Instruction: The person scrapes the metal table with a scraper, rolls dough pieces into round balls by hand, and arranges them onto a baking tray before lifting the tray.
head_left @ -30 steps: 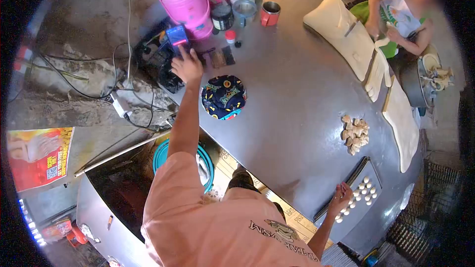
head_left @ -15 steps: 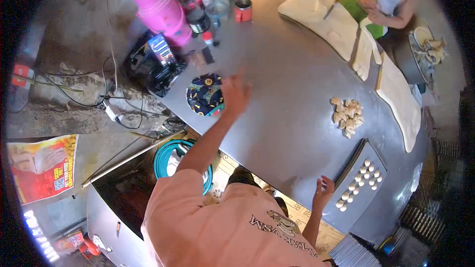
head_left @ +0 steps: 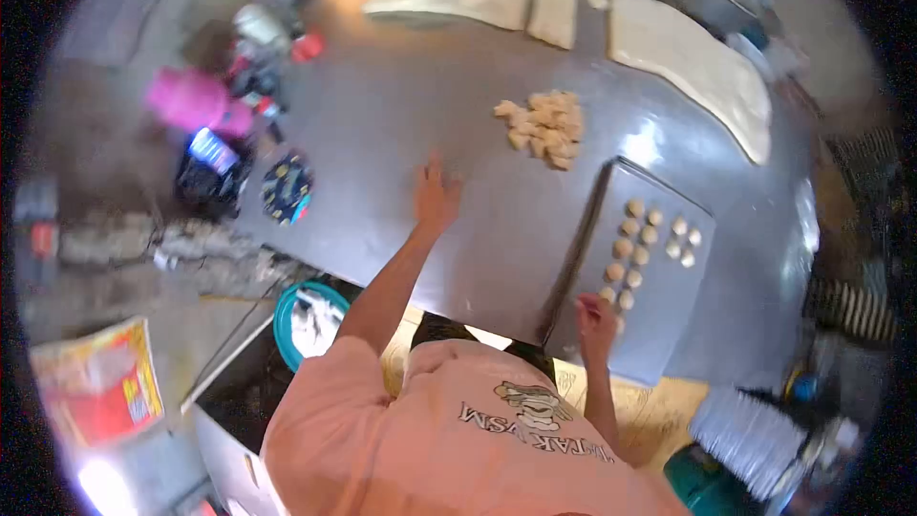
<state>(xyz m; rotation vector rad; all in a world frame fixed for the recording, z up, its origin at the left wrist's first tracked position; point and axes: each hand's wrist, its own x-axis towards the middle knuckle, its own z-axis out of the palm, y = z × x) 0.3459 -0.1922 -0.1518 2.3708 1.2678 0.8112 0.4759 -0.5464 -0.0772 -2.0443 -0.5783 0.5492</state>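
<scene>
My left hand (head_left: 437, 199) is over the metal table, fingers spread and holding nothing, to the right of a dark patterned cloth item (head_left: 287, 189). My right hand (head_left: 596, 320) is at the near left part of a dark-edged tray (head_left: 659, 315), beside the lowest of several small round dough balls (head_left: 623, 248). Its fingers are drawn together, and whatever they may hold is hidden. The dough balls sit in rows on the tray. Beyond the tray's far left corner is a pile of cut dough pieces (head_left: 546, 128).
Wide sheets of dough (head_left: 693, 62) lie along the table's far side. A pink jug (head_left: 196, 103), a phone-like lit screen (head_left: 212, 150) and containers crowd the left end. Below the near edge stands a teal bucket (head_left: 310, 325); a stack of trays (head_left: 750, 440) is at lower right.
The view has turned, shifting the table's contents leftward. My left hand has left the patterned cloth item and moved right. My right hand has come onto the tray, its fingers now drawn together.
</scene>
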